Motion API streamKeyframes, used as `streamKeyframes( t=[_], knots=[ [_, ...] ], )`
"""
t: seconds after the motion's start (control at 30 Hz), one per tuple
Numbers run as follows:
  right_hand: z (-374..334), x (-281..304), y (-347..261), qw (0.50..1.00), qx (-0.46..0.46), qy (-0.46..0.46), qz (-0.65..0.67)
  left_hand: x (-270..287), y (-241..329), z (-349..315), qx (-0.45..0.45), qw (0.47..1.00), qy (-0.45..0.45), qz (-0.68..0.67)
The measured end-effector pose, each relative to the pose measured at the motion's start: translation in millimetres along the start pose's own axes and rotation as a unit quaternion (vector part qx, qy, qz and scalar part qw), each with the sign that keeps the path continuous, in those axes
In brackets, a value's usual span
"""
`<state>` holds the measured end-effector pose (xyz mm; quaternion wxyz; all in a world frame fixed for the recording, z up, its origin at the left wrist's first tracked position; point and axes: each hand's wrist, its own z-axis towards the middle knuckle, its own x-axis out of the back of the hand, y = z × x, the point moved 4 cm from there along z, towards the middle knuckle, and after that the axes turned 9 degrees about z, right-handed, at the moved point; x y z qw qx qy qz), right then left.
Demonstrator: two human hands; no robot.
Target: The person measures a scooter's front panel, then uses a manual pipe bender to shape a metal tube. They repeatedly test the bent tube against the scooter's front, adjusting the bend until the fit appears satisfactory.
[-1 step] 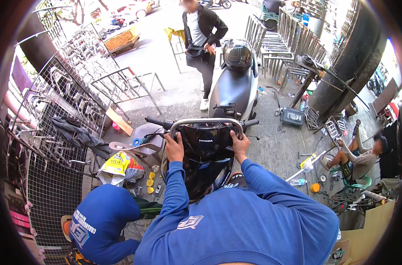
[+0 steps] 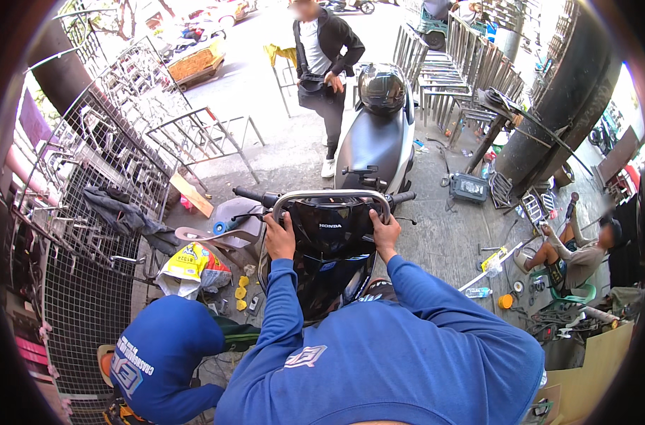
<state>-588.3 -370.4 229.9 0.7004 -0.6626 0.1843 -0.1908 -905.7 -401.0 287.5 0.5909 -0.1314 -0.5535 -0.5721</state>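
Two hands grip a bent metal bar [image 2: 331,196] at the centre of the frame: the left hand [image 2: 279,237] is clenched around its left upright, the right hand [image 2: 386,232] around its right upright, both on blue-sleeved arms rising from the lower edge. The bar arches over the black front panel [image 2: 327,234] of a scooter, just below the handlebar [image 2: 322,198] that runs across it. Beyond, in the upper middle, a helmet [image 2: 381,88] rests on the scooter's seat, and a person in a dark jacket [image 2: 325,49] stands beside it. At the lower left a co-worker in a blue shirt [image 2: 163,354] crouches near a yellow bag [image 2: 189,262] on the floor. At the right edge another person [image 2: 574,255] sits low among tools.
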Motion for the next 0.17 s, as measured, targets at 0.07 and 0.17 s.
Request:
streamKeyframes(
  t=[0.07, 0.17],
  knots=[
    [1.1, 0.5, 5.5, 1.0, -0.009, 0.006, -0.013, -1.1, -0.8, -2.8, 0.0, 1.0, -0.004, -0.001],
    [2.7, 0.7, 9.2, 1.0, 0.001, 0.002, -0.022, -1.2, -1.2, -1.5, 0.016, 0.999, -0.03, -0.004]
  ],
)
